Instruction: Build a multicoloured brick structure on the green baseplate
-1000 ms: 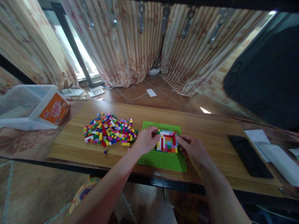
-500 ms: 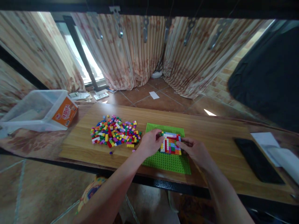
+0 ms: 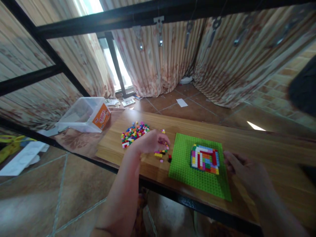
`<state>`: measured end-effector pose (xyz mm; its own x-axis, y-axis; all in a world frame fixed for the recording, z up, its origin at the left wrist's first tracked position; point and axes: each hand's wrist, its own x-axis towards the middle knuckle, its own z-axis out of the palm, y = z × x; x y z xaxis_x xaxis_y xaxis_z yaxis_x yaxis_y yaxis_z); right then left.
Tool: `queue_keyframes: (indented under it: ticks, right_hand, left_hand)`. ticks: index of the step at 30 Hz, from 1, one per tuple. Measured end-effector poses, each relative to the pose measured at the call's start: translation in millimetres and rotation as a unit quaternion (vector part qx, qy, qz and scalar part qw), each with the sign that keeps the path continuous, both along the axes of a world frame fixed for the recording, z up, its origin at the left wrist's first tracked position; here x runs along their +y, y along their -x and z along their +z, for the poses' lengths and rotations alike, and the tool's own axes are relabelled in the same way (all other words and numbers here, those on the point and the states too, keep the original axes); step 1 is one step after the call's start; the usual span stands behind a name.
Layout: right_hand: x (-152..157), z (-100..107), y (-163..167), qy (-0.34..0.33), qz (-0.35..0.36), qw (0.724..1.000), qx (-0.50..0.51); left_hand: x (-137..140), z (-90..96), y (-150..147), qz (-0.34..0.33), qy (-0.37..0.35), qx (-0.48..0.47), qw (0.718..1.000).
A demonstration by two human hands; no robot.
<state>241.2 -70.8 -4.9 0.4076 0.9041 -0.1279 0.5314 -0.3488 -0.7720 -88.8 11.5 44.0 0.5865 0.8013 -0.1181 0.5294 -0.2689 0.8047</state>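
My left hand (image 3: 156, 141) is above the right part of a heap of small coloured toy bricks (image 3: 134, 132). Its fingers are bent downward and slightly apart; no brick shows between them. Part of the heap is hidden behind this hand. A green studded baseplate (image 3: 197, 182) lies to its right, bearing a flat, roughly square patch of multicoloured bricks (image 3: 205, 159). Beside the baseplate's right edge hovers my right hand (image 3: 238, 164), apart from the patch. Its thumb and fingers are loosely bent with a gap between them, and nothing visible is held.
Everything rests on a long wooden board (image 3: 148, 171). A clear plastic box (image 3: 84, 115) with an orange label stands beyond its left end. Loose bricks (image 3: 170, 158) lie by the baseplate's left edge. A dark flat object (image 3: 308, 172) is at the right. Overhead runs a black bar (image 3: 123, 19) with metal hooks.
My left hand has left the brick patch and moved left to the heap. My right hand has drawn away to the right of the baseplate. The view has turned left.
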Motion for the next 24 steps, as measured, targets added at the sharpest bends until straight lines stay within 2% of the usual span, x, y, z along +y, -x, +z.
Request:
queue_keyframes:
  ticks: [2,5,10,18,24]
  right_hand:
    - [0.6,1.7,3.2,-0.005,0.001,1.0,-0.012]
    - [2.2,2.5,7.9,-0.015,0.003,1.0,-0.009]
    - [4.6,-1.5,10.4,-0.013,0.023,1.0,0.002]
    - [4.7,4.6,13.6,-0.028,0.052,0.996,-0.071]
    - [4.0,7.7,16.7,-0.024,0.06,0.996,-0.066]
  left_hand:
    - [-3.5,2.7,14.9,0.005,0.008,0.037,0.999]
    - [-8.5,-3.4,21.3,0.026,0.013,0.094,0.995]
    - [-9.7,-14.6,15.0,0.067,-0.011,0.129,0.989]
    - [-11.8,-6.7,6.2,0.108,-0.048,0.207,0.971]
    - [-4.3,-12.0,3.2,0.123,-0.076,0.221,0.965]
